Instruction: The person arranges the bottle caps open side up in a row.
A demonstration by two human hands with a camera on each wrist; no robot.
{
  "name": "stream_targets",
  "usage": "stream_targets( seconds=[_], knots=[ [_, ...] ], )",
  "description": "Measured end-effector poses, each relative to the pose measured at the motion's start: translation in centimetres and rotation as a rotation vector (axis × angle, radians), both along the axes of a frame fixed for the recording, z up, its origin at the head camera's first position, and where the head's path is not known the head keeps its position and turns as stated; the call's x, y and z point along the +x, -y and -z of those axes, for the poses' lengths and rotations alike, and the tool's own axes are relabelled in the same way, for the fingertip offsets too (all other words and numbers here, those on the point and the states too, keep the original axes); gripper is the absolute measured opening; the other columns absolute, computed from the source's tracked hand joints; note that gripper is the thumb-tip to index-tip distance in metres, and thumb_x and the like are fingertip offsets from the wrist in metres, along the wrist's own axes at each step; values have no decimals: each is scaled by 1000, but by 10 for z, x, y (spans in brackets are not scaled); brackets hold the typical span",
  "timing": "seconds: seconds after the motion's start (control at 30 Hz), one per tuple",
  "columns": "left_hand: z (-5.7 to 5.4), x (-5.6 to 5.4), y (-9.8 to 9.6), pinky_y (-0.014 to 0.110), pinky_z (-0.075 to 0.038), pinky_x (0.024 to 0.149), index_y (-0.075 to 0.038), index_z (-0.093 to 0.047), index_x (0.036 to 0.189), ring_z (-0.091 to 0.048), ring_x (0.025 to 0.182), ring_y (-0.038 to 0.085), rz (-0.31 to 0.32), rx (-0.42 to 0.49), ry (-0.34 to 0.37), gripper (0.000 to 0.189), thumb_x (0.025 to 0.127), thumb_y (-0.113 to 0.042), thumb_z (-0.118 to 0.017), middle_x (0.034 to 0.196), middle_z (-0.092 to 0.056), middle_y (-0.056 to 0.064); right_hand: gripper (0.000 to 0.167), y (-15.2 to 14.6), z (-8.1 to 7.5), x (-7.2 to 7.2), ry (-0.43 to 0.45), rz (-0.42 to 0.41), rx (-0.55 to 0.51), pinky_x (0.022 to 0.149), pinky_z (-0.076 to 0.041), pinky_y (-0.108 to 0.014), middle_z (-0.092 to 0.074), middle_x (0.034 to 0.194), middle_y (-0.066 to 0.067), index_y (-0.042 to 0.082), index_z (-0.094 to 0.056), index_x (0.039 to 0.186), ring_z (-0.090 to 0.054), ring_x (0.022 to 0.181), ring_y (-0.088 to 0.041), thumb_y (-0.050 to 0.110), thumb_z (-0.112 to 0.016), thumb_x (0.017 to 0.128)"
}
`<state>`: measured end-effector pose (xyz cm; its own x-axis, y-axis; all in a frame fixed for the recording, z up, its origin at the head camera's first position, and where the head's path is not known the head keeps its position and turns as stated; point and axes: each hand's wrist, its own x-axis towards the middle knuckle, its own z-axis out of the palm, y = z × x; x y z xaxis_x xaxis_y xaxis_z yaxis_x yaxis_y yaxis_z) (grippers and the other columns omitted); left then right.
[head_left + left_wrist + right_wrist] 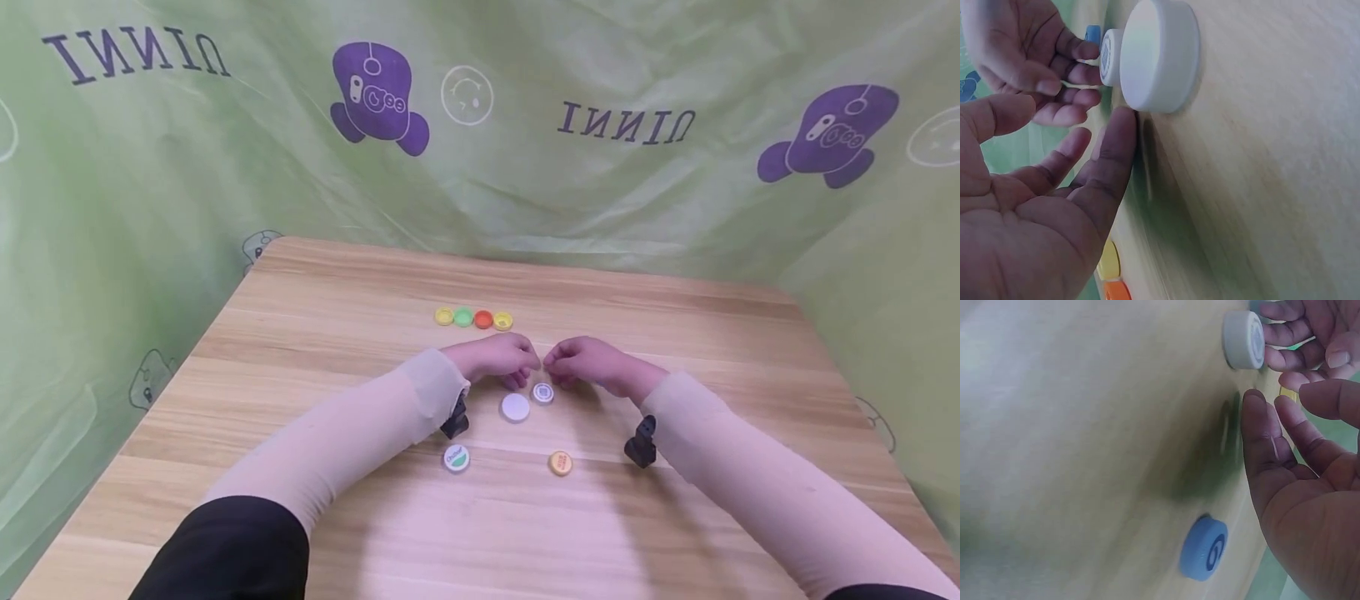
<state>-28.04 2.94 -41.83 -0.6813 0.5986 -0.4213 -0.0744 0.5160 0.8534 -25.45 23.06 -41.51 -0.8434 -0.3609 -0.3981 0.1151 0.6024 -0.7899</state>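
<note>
My left hand [504,358] and right hand [592,363] face each other over the table, fingers loosely bent and nothing visibly held. A large plain white cap [1154,56] lies just beyond the left fingertips. Beside it is a smaller white cap [543,393] with a printed top, near both hands. The left fingers appear close to that cap in the right wrist view; contact is unclear. A blue cap [1204,549] with a dark swirl lies by my right hand, which hides it from the head view.
Yellow [445,316], green [463,317], red [483,319] and another yellow cap [502,321] form a row farther back. Nearer me lie a white-and-green cap [456,458] and an orange cap [561,463]. A green printed curtain [510,200] hangs around the wooden table [360,292].
</note>
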Motion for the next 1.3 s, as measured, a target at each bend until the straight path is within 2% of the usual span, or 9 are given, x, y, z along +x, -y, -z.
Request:
stream_targets(
  seconds=[0.2,0.37,0.47,0.53,0.67,0.8,1.0,1.17,1.3],
  knots=[
    [-3,2,-1,31,-60,80,6,-63,109,-67,83,24,47,-26,-15,20,102,-13,-58,94,-63,13,28,-4,1,14,49,15,-14,82,-56,-33,-68,96,-12,-11,-62,119,-64,86,-18,3,-59,95],
    [-4,2,-1,30,-60,79,6,-66,108,-68,82,23,74,-56,-25,22,102,-14,-58,91,-66,12,36,-5,3,26,128,42,-111,80,-59,-32,-67,99,-15,-14,-54,125,-66,84,-18,-1,-60,91],
    [-5,2,-3,30,-60,80,7,-67,110,-70,85,25,87,-54,-28,24,101,-14,-58,93,-68,13,42,-5,5,33,141,95,-169,82,-61,-33,-64,104,-17,-15,-50,129,-68,85,-18,-5,-63,90],
    [-6,2,-4,30,-60,81,7,-67,108,-71,86,25,97,-54,-35,24,101,-13,-58,93,-69,14,46,-3,8,36,131,133,-193,83,-62,-33,-62,107,-18,-15,-48,131,-68,87,-17,-7,-66,89],
    [-4,4,-7,28,-60,79,8,-68,102,-70,80,21,93,-53,-32,21,100,-10,-59,89,-70,13,47,4,13,39,62,178,-160,82,-61,-29,-65,107,-16,-12,-55,127,-66,87,-15,-6,-74,85],
    [-4,5,-9,27,-60,78,7,-70,101,-66,74,16,87,-35,-15,20,100,-8,-58,84,-71,12,39,10,18,39,-36,188,-81,76,-58,-24,-66,98,-11,-8,-63,116,-63,85,-15,-5,-79,81],
    [-2,3,-8,25,-58,75,8,-70,100,-63,75,15,91,3,-19,21,101,-7,-56,81,-68,8,31,14,21,36,-128,173,-14,72,-55,-24,-65,91,-9,-5,-64,106,-60,82,-16,-2,-81,81],
    [3,-2,-5,25,-59,72,9,-71,103,-62,75,16,53,29,-22,19,100,-4,-57,81,-67,8,27,14,21,31,-132,184,-15,76,-58,-26,-69,95,-10,-5,-65,108,-64,84,-15,4,-79,87],
    [6,-6,-3,25,-59,69,10,-70,107,-61,75,16,-9,44,-24,19,101,-4,-57,82,-66,9,25,14,21,24,-85,230,-97,75,-61,-29,-70,99,-15,-9,-62,114,-67,81,-15,2,-71,93]
  ],
)
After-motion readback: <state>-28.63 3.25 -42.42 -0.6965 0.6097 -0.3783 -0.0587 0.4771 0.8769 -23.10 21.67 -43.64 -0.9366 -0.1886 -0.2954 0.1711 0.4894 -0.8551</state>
